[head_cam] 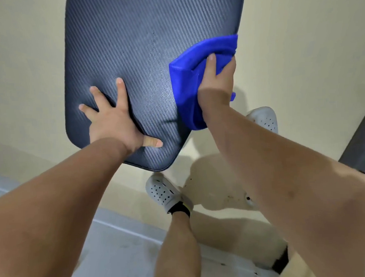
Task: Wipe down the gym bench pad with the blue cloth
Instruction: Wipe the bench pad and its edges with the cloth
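1. The bench pad is dark, with a fine diagonal weave texture and rounded corners; it fills the upper middle of the view and runs away from the person.
2. The left hand lies flat and open on the pad's near end, palm down, fingers spread toward the far end and thumb stretched out sideways toward the other hand. It holds nothing.
3. The right hand is closed on the blue cloth, pressing it against the pad's right edge; the thumb lies on top of the cloth, while the other fingers curl around the pad's side and are partly hidden.
4. The cloth is bunched and folded. Part of it rises beyond the right hand's fingertips, part spreads to the left of that hand onto the pad surface, and a tail hangs down below the wrist, past the pad's edge.
5. The two hands are well apart, with a bare strip of pad between the left thumb and the cloth.
6. Below the left hand, past the pad's near corner, a white perforated shoe with a black sock stands on the pale floor; a second white shoe shows beside the right forearm.
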